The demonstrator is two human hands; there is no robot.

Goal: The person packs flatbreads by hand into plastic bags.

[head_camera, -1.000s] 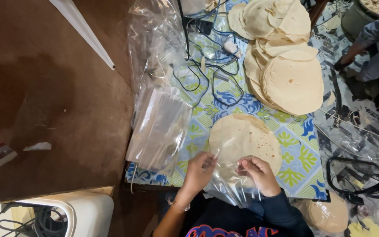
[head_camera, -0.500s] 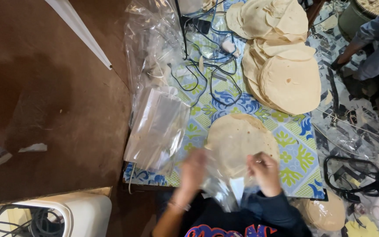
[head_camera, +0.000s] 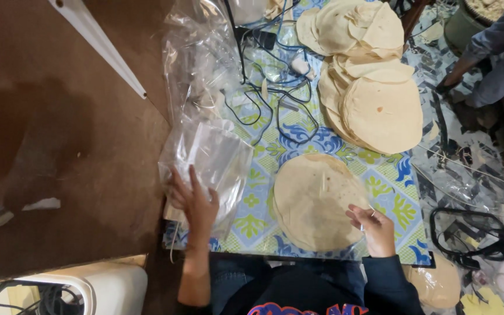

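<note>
Two hands engaged: left hand (head_camera: 193, 201) laid flat, fingers spread, on stack of clear plastic bags (head_camera: 214, 160) at table's left edge; right hand (head_camera: 374, 227) touching bagged flatbread stack (head_camera: 316, 201) at its right rim, fingers loosely open.

Left hand (head_camera: 193, 201): no longer gripping at the near edge of the flatbread stack (head_camera: 317, 201), now reaching left and pressing on the pile of clear plastic bags (head_camera: 214, 160). Right hand (head_camera: 373, 228): shifting right, now resting open-fingered at the stack's near right rim.
</note>
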